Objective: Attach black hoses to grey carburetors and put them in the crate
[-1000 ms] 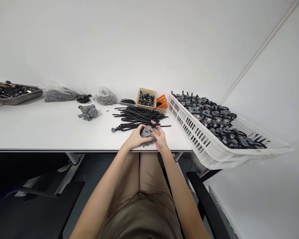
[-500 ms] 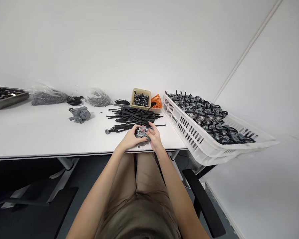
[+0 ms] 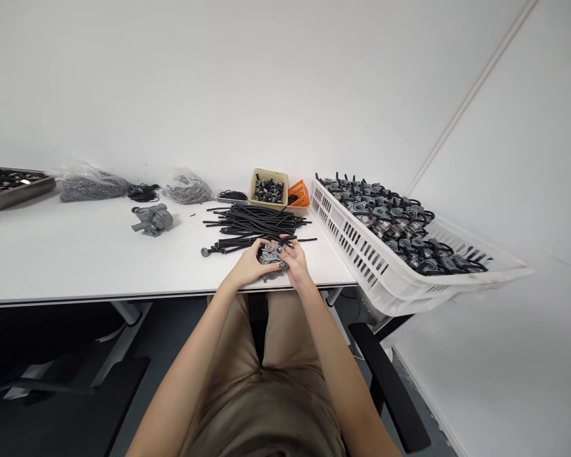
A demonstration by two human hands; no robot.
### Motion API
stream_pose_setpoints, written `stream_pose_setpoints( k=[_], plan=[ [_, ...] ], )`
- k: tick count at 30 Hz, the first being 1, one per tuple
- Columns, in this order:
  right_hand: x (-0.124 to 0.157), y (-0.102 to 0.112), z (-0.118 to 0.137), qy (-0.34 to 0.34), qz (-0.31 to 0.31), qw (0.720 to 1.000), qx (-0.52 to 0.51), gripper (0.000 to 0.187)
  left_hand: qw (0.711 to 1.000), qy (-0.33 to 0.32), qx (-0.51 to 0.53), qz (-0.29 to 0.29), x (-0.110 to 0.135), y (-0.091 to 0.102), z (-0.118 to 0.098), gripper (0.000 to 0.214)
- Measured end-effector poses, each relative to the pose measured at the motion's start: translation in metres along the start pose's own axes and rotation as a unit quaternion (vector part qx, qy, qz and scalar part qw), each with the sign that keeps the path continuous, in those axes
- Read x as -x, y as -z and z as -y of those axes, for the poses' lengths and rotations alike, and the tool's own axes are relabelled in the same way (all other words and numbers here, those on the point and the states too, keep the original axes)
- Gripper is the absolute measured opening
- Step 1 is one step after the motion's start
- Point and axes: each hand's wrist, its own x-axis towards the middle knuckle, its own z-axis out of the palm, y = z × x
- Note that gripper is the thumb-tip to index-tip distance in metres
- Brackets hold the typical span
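Observation:
A grey metal carburetor (image 3: 269,255) is between my two hands, close to the table's front edge. My left hand (image 3: 249,264) is closed around its left side, thumb along the front. From the right, my right hand (image 3: 294,261) grips the same part with the thumb on top. A short black hose (image 3: 288,238) shows at the far side of the right fingers; where its near end sits is hidden by them. Just beyond lies a pile of black rubber hoses (image 3: 257,219). Another grey carburetor (image 3: 153,219) lies on the table to the left.
At right a white slatted crate (image 3: 368,266) holds many carburetors with hoses. Along the wall stand a beige bin (image 3: 269,172) of small parts, an orange basket (image 3: 299,192), bags of grey parts (image 3: 186,188) and a metal tray (image 3: 33,189). A round fitting (image 3: 204,252) lies beside the hoses.
The black hose at my right fingers has tipped from upright to lying rightward. My legs have moved apart under the table. Both hands stay on the carburetor.

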Motion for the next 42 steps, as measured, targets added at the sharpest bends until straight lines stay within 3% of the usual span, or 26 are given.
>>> stream_pose_setpoints(
  k=[11, 21, 28, 37, 42],
  plan=[
    [0.003, -0.001, 0.005, -0.017, 0.012, 0.999, -0.04, 0.027, 1.0, 0.02, -0.001, 0.009, 0.002, 0.001, -0.003, 0.053],
    [-0.002, 0.005, -0.005, -0.01, 0.012, 1.0, -0.006, 0.055, 1.0, 0.008, 0.002, 0.005, 0.001, 0.0, -0.001, 0.051],
    [0.001, 0.002, 0.001, -0.017, 0.02, 0.999, -0.044, 0.022, 1.0, 0.018, 0.018, 0.009, 0.001, 0.0, 0.0, 0.053],
    [0.0, 0.002, -0.002, -0.008, 0.014, 1.0, -0.004, 0.051, 1.0, 0.02, 0.016, 0.018, 0.001, 0.0, 0.002, 0.058],
    [0.002, 0.002, 0.003, -0.029, 0.032, 0.999, -0.02, 0.031, 0.999, 0.025, 0.015, 0.019, 0.002, 0.0, 0.002, 0.062]
  ],
)
